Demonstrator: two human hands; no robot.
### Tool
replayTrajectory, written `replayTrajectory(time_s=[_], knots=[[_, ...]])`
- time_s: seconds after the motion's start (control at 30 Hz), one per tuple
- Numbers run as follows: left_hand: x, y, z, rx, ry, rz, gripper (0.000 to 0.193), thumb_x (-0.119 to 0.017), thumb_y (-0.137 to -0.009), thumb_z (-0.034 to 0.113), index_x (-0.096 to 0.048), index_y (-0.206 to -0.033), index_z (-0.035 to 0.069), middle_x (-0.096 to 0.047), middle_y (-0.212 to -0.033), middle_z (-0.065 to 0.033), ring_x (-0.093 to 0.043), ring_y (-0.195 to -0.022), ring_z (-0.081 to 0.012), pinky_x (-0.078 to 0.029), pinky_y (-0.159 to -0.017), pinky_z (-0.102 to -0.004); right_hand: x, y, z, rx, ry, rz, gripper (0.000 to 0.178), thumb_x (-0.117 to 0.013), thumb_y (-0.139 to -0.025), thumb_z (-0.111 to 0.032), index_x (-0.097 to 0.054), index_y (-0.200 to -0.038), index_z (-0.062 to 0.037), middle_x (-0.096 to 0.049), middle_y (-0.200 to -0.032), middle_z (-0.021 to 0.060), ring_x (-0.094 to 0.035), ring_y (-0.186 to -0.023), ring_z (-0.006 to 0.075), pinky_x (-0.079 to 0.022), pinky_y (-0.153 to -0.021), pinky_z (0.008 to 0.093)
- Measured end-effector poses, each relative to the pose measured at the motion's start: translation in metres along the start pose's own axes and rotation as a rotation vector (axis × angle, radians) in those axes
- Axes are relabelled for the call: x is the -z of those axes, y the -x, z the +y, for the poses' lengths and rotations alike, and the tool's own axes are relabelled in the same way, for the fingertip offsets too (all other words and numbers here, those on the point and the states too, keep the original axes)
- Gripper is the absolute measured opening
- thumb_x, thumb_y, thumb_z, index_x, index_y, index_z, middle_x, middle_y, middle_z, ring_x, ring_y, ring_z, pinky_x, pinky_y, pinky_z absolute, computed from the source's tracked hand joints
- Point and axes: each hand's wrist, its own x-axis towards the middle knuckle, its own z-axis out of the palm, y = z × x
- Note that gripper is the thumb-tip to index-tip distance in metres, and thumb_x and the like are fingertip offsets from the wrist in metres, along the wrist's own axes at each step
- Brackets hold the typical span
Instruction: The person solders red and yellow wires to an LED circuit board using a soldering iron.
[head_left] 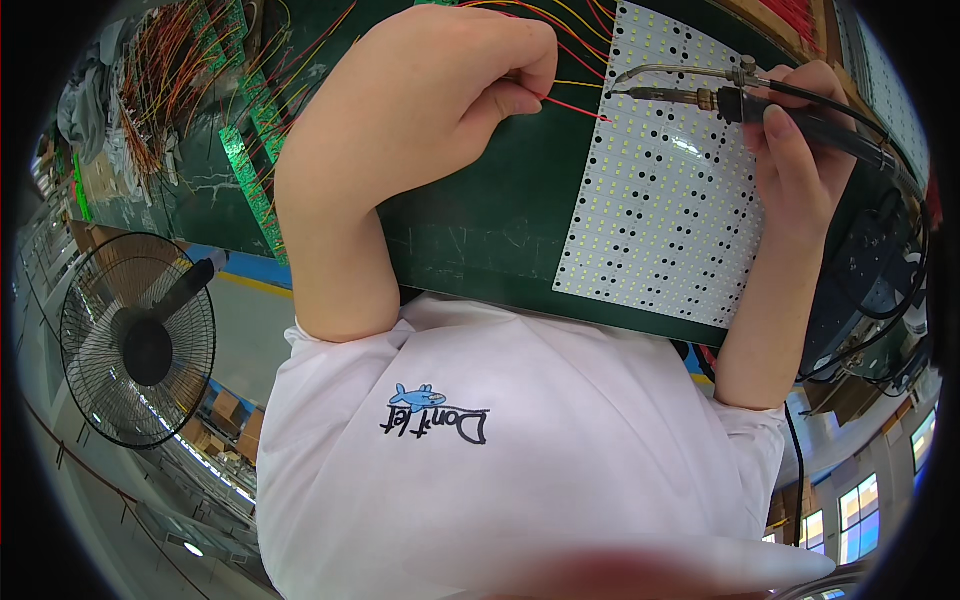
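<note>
My left hand [465, 85] is closed, thumb and forefinger pinching a thin red wire [575, 109]. That wire's far end lies at the left edge of a white LED panel [660, 215] dotted with small yellowish chips and black circles. A yellow wire [577, 84] runs from the same fingers to the edge just above; whether they grip it too is hard to see. In my right hand [803, 155] is a soldering iron [735, 104], fingers wrapped round its black handle. A curved metal tube [680, 69] clamped to it ends beside the iron's tip, over the panel's left edge near the wires.
Under the panel is a dark green work surface [480, 245]. Narrow green circuit boards [250, 185] lie left, near a tangle of red and yellow wires [165, 90]. A black fan [140, 340] stands lower left. Dark cables [915, 270] hang at the right.
</note>
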Motion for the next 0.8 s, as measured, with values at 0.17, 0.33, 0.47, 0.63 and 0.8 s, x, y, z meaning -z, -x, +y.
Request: replayTrajectory(time_s=[0.17, 0.33, 0.47, 0.63, 0.8], knots=[[-0.0011, 0.0016, -0.0016, -0.016, -0.01, 0.006, 0.013, -0.07, -0.081, 0.0, -0.06, -0.089, 0.005, -0.06, -0.077, -0.0101, -0.059, -0.07, -0.0296, -0.046, -0.063, -0.0377, -0.0043, -0.0017, 0.0019, -0.001, 0.013, -0.006, 0.017, -0.065, -0.091, -0.003, -0.055, -0.104, 0.0001, -0.061, -0.094, 0.0098, -0.055, -0.073, 0.0121, -0.041, -0.06, 0.0222], [-0.0017, 0.0009, -0.0017, 0.002, 0.005, -0.001, 0.013, -0.07, -0.081, 0.001, -0.06, -0.088, 0.005, -0.06, -0.077, -0.0102, -0.059, -0.07, -0.0297, -0.046, -0.063, -0.0378, -0.0032, -0.0012, 0.0015, -0.007, 0.028, -0.014, 0.017, -0.066, -0.091, -0.003, -0.056, -0.105, 0.0001, -0.06, -0.093, 0.0093, -0.055, -0.071, 0.0124, -0.04, -0.06, 0.0225], [-0.0025, 0.0016, -0.0007, 0.005, 0.006, 0.006, 0.013, -0.07, -0.081, 0.001, -0.06, -0.089, 0.005, -0.06, -0.077, -0.0102, -0.059, -0.07, -0.0298, -0.046, -0.063, -0.0377, -0.0043, -0.0017, 0.0012, -0.018, 0.028, -0.003, 0.017, -0.065, -0.091, -0.003, -0.056, -0.105, 0.0003, -0.061, -0.093, 0.0098, -0.055, -0.072, 0.0126, -0.041, -0.06, 0.0228], [-0.0018, -0.0004, -0.0008, 0.002, 0.015, -0.002, 0.013, -0.07, -0.081, 0.0, -0.06, -0.089, 0.004, -0.06, -0.077, -0.0106, -0.059, -0.07, -0.0298, -0.046, -0.063, -0.0378, -0.0063, -0.0015, -0.002, -0.039, 0.037, 0.053, 0.016, -0.064, -0.092, -0.002, -0.055, -0.105, 0.0011, -0.06, -0.095, 0.0108, -0.056, -0.075, 0.0127, -0.042, -0.061, 0.0229], [0.0004, 0.0026, 0.001, 0.042, 0.007, -0.032, 0.013, -0.069, -0.083, 0.001, -0.06, -0.091, 0.004, -0.06, -0.08, -0.0112, -0.06, -0.072, -0.0311, -0.047, -0.064, -0.0385, -0.0009, -0.0046, 0.0004, -0.033, -0.196, 0.154, 0.018, -0.067, -0.089, -0.003, -0.06, -0.105, 0.0026, -0.066, -0.089, 0.0107, -0.058, -0.068, 0.0122, -0.045, -0.059, 0.0215]])
